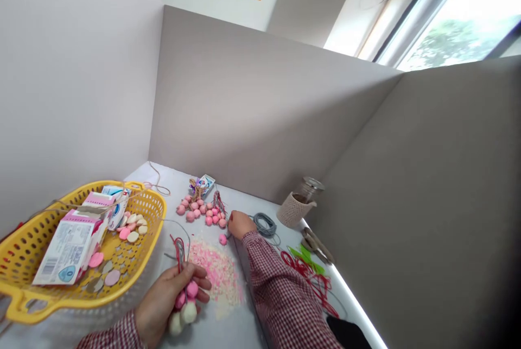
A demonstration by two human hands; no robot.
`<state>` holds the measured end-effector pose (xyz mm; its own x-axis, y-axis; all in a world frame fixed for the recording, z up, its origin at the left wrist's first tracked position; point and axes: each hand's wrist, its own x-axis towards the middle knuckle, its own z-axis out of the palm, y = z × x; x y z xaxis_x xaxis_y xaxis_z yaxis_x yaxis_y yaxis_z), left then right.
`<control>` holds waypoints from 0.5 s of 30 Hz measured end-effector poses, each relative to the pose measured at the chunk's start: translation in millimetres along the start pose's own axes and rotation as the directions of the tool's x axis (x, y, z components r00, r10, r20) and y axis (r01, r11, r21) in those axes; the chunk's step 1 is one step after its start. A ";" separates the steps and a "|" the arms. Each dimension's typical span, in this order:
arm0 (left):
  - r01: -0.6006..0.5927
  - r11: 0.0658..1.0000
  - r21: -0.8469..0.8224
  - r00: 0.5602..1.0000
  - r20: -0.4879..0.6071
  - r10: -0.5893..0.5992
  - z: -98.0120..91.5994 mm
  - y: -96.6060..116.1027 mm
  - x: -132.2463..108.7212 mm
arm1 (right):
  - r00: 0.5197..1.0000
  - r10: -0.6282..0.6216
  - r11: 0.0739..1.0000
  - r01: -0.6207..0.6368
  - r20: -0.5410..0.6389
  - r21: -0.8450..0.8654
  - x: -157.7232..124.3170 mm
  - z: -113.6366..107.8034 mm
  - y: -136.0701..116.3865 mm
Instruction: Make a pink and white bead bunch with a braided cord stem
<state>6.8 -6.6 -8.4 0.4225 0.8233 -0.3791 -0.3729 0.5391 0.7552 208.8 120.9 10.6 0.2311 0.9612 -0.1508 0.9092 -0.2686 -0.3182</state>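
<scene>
A person's left hand [173, 300], in a red-checked sleeve [112, 334], closes around a bunch of pink and cream balls [186, 303] strung on red and grey cords [178, 251], which rise above the fingers. Just beside it lies a heap of pink and cream flakes [215, 273] on the white table [163, 175]. To the left sits a yellow plastic basket [146, 213] holding two printed boxes [73, 246] and pink and cream discs [132, 236]. The right hand [240, 224], its checked sleeve [280, 294] stretched across the table, is curled with the fingertips turned down and out of sight, so it cannot be told whether it grips anything; a single pink ball [222, 239] lies just beside it. A coil of grey cord [265, 224] sits near the hand, with a tangle of red cord [309, 278] and green strips [306, 259] nearer the right edge. Farther on are a cluster of pink balls [199, 212], a small printed packet [205, 184] and a glass jar in a crocheted sleeve [296, 208]. Grey partitions [252, 105] box in the table, with a window [451, 29] beyond.
</scene>
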 end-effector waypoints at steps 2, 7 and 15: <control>-0.009 1.000 -0.007 1.000 0.002 0.009 -0.7 0.0 0.1 | 1.000 -0.004 0.997 0.004 0.006 0.082 -3.2 -7.3 4.5; -0.034 0.999 -0.005 0.999 -0.002 0.034 -0.5 2.2 -1.5 | 0.994 -0.109 0.934 0.102 0.001 0.343 -34.9 -32.3 4.6; -0.096 0.994 0.046 0.995 0.024 0.095 -4.8 14.8 -8.4 | 0.912 -0.409 0.718 0.308 0.021 0.624 -118.4 -63.9 -22.2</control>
<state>-6.3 -4.7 3.4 0.4047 0.8662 -0.2931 -0.3734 0.4492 0.8117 183.3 17.1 95.3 -0.1684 0.9854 -0.0266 0.5078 0.0636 -0.8591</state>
